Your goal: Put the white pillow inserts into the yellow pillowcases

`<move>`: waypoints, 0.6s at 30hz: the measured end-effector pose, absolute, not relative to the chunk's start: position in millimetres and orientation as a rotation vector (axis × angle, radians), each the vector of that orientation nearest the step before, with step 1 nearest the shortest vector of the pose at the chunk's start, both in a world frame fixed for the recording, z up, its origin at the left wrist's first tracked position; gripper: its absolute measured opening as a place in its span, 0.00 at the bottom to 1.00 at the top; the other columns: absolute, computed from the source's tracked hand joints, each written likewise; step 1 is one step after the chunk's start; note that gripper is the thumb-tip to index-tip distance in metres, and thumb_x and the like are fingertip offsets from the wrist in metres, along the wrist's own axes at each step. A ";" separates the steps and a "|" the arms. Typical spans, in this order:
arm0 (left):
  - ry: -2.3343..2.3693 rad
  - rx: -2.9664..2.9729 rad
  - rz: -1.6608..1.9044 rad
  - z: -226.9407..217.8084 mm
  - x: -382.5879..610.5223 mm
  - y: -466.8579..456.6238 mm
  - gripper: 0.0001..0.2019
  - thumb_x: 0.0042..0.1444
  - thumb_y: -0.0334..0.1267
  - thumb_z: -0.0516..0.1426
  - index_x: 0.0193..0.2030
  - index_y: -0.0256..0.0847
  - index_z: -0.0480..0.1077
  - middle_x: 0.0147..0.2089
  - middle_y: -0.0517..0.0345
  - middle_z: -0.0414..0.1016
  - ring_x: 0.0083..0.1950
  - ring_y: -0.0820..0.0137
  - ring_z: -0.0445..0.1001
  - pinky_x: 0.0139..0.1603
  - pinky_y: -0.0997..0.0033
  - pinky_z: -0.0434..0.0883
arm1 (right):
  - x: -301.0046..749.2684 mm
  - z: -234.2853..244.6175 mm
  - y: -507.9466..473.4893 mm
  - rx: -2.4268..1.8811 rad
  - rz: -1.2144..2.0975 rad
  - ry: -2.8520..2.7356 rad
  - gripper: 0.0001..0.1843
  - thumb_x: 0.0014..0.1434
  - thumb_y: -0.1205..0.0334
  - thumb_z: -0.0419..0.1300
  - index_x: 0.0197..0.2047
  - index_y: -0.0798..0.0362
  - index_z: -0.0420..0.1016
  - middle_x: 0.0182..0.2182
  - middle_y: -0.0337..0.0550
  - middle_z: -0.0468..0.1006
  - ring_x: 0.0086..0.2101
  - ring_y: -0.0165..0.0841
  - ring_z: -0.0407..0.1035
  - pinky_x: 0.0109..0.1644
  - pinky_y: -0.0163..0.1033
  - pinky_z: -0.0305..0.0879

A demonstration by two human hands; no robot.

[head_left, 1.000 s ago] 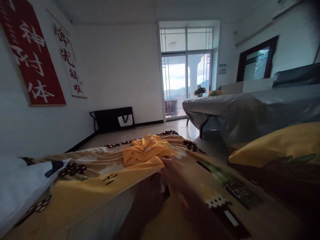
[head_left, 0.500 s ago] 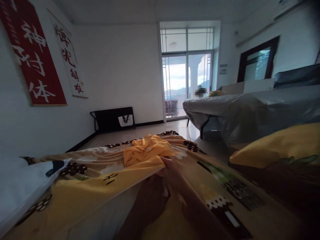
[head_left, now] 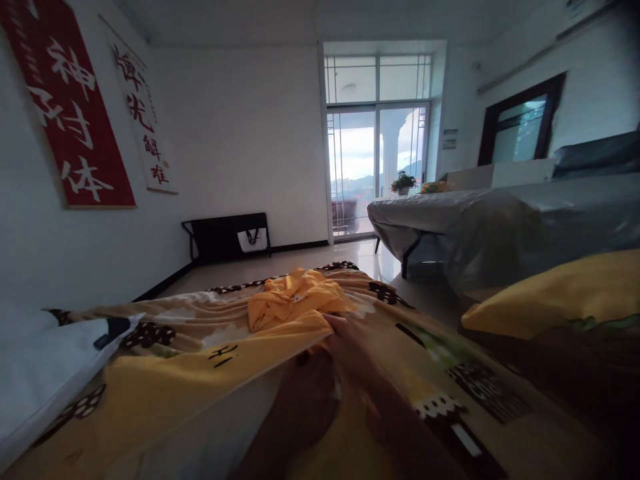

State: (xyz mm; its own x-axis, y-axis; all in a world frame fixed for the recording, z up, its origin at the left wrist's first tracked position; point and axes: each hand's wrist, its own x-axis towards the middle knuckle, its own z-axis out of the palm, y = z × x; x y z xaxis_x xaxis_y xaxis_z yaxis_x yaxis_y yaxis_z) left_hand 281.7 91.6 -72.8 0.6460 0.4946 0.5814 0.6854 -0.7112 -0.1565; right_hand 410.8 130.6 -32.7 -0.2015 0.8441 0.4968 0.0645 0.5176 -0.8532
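Note:
A yellow pillowcase (head_left: 175, 383) with small black marks is stretched across the patterned bedding, its pale underside showing below the edge. My right hand (head_left: 345, 340) is closed on the pillowcase's right corner, thumb on top. Just left of it and lower, my left hand (head_left: 310, 377) is curled shut against the same edge; it is dark, and its fingertips are partly hidden. Beyond both hands a crumpled orange-yellow cloth (head_left: 295, 297) lies on the bedding.
Brown, tan and white printed bedding (head_left: 395, 380) spreads beneath everything. At left is a white pillow (head_left: 50, 360); at right, a yellow cushion (head_left: 555, 293). A plastic-covered table (head_left: 425, 213) stands at the back right. By the far wall, a black folded frame (head_left: 215, 237) holds a white bag (head_left: 253, 240).
My left hand has shifted very slightly and turned at the pillowcase's edge. My right hand keeps its hold on the corner. The view has moved a little.

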 end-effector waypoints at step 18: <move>-1.137 -2.481 -0.783 -72.5 284.5 87.7 0.27 0.60 0.39 0.54 0.66 0.44 0.56 0.65 0.51 0.61 0.67 0.61 0.56 0.64 0.54 0.61 | 413.8 -29.1 128.7 -1.040 0.637 -1.763 0.21 0.45 0.68 0.49 0.39 0.52 0.78 0.34 0.39 0.79 0.34 0.33 0.69 0.37 0.32 0.60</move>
